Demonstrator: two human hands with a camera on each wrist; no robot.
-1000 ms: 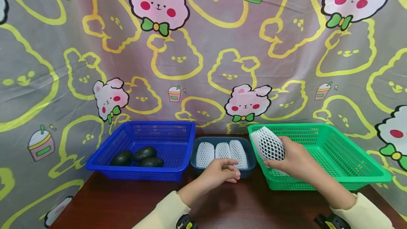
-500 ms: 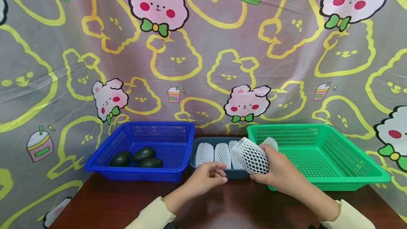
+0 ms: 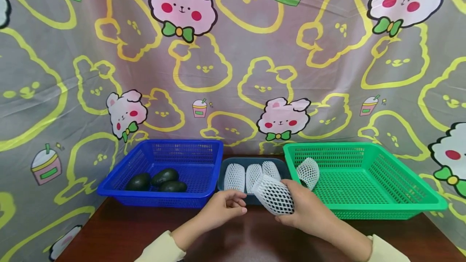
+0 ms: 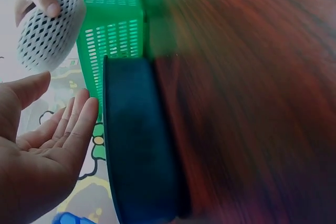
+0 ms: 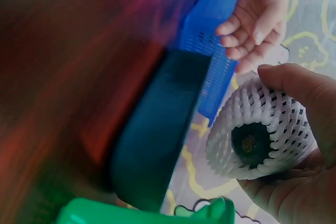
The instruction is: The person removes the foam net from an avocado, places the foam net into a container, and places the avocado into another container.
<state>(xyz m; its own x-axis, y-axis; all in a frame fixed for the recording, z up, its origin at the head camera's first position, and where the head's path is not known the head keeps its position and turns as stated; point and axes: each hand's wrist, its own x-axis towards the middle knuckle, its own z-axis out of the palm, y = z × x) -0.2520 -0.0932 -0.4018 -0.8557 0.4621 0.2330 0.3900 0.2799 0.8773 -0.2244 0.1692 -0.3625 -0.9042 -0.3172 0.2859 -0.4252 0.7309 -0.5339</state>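
Note:
My right hand (image 3: 306,207) holds an avocado in a white foam net sleeve (image 3: 274,195), in front of the dark blue tray (image 3: 225,163). In the right wrist view, the dark stem end of the avocado (image 5: 251,144) shows through the sleeve's open end, with thumb and fingers curled round the net. To its left, my left hand (image 3: 222,209) has nothing in it; its fingers are relaxed, palm facing the netted avocado. Behind the hands, the tray has three white foam net sleeves (image 3: 234,175) in a row. Another netted avocado (image 3: 308,172) lies in the green basket (image 3: 375,205).
A blue basket (image 3: 156,199) at the left contains three bare dark avocados (image 3: 165,176). The tray stands between the two baskets on a dark wooden table (image 3: 233,237). A cartoon-patterned cloth (image 3: 218,100) hangs right behind them.
My right hand has carried the netted avocado left and down from over the green basket, uncovering the netted avocado there. My left hand has moved left and slightly down, away from the tray's middle.

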